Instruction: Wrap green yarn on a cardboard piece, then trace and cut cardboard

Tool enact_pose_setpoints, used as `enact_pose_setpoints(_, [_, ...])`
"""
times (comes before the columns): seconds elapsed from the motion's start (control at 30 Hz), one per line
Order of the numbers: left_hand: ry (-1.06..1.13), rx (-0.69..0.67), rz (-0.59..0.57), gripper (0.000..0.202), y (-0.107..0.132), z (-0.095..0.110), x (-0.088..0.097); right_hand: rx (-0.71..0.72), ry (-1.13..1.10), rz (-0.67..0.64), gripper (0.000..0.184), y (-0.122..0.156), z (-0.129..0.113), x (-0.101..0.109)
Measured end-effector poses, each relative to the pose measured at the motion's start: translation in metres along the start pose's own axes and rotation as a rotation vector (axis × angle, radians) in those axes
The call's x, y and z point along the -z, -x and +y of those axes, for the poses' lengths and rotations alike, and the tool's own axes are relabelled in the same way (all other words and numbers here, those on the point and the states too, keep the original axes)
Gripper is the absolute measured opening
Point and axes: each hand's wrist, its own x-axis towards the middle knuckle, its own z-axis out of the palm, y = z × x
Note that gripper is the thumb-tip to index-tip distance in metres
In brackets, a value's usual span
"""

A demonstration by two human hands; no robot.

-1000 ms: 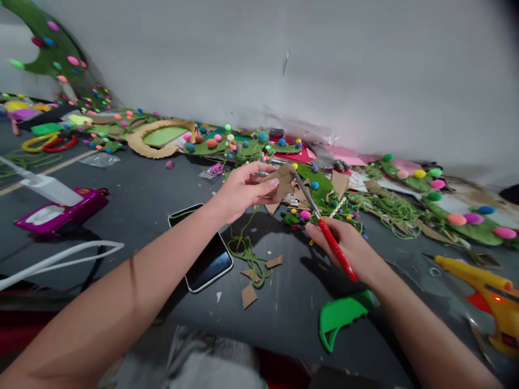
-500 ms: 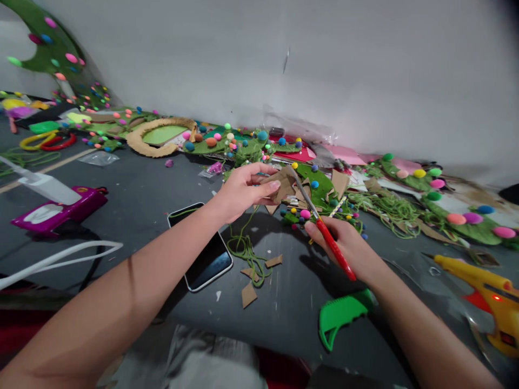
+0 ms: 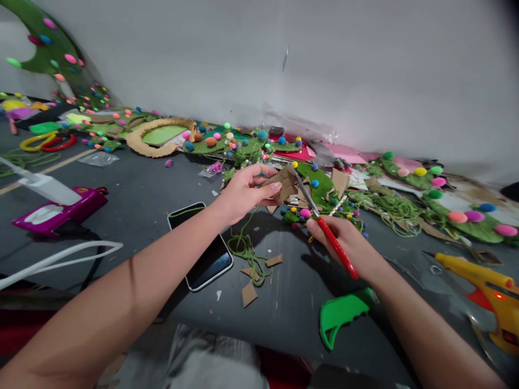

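My left hand (image 3: 249,189) pinches a small piece of brown cardboard (image 3: 286,182) between thumb and fingers, above the dark table. My right hand (image 3: 343,237) is wrapped round the red handles of a pair of scissors (image 3: 334,246). Their metal blades point up and away and meet the cardboard's right edge; how far they are parted I cannot tell. Below the left hand lie a tangle of green yarn (image 3: 244,246) and several cardboard scraps (image 3: 249,294). Under my left forearm rests a phone (image 3: 208,263), partly hidden.
A yellow glue gun (image 3: 478,278) with a lit red light lies at the right. Near the front edge sits a green plastic tool (image 3: 344,313). At the left are a purple power strip (image 3: 60,210) and a white cable (image 3: 68,259). Pompom-covered green pieces (image 3: 324,186) line the wall.
Almost nothing differs. The cardboard and the scissors have shifted very slightly, with the blades still at the cardboard's edge.
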Motion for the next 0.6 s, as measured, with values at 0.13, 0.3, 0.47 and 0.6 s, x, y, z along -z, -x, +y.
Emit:
enact_pose_setpoints(0.13, [0.003,0.015,0.014,0.039,0.0,0.0,-0.003,-0.035,0.028,0.051,0.066,0.001,0.004,-0.003])
enact_pose_setpoints(0.3, [-0.008,0.022,0.031,0.04,-0.001,0.0,-0.003,-0.086,0.051,0.107,0.073,0.0,0.012,-0.007])
enact_pose_setpoints(0.47, [-0.046,0.023,0.042,0.034,-0.003,0.0,0.002,-0.097,0.068,0.134,0.076,-0.003,0.012,-0.006])
enact_pose_setpoints(0.6, [-0.086,0.007,0.054,0.027,-0.004,0.002,0.007,-0.102,0.095,0.137,0.076,-0.003,0.011,0.001])
